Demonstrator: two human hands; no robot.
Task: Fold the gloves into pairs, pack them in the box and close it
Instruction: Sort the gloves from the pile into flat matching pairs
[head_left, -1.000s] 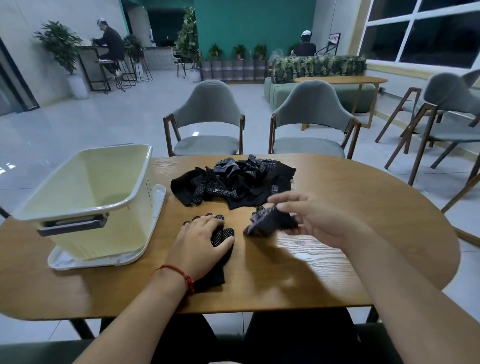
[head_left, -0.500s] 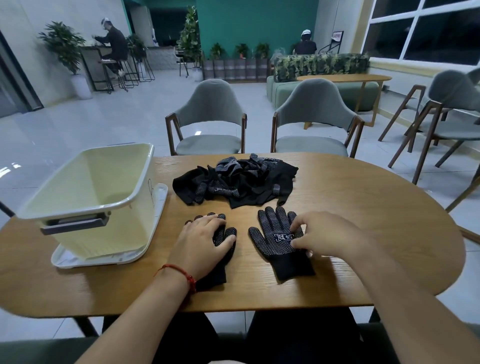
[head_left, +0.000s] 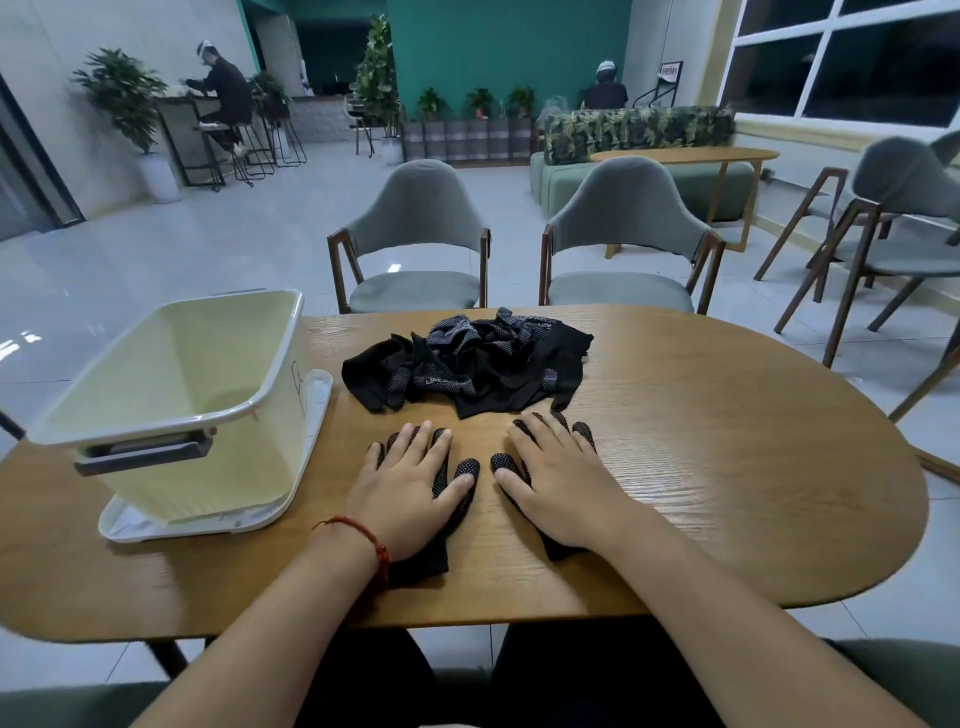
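Note:
Two black dotted gloves lie flat side by side on the wooden table (head_left: 727, 467). My left hand (head_left: 410, 488) presses flat on the left glove (head_left: 457, 488), fingers spread. My right hand (head_left: 561, 488) lies flat on the right glove (head_left: 584, 431), which is mostly hidden under it. Behind them sits a heap of several black gloves (head_left: 467, 366). An open pale yellow box (head_left: 171, 405) stands at the left on its white lid (head_left: 218, 525).
Two grey chairs (head_left: 421, 244) stand behind the table's far edge. More chairs (head_left: 893, 234) are at the right. The table's right half is bare wood. Two people sit far back in the room.
My right hand laid a second glove flat on the table beside the first, then moved on top of it, palm down. My left hand stayed on the left glove.

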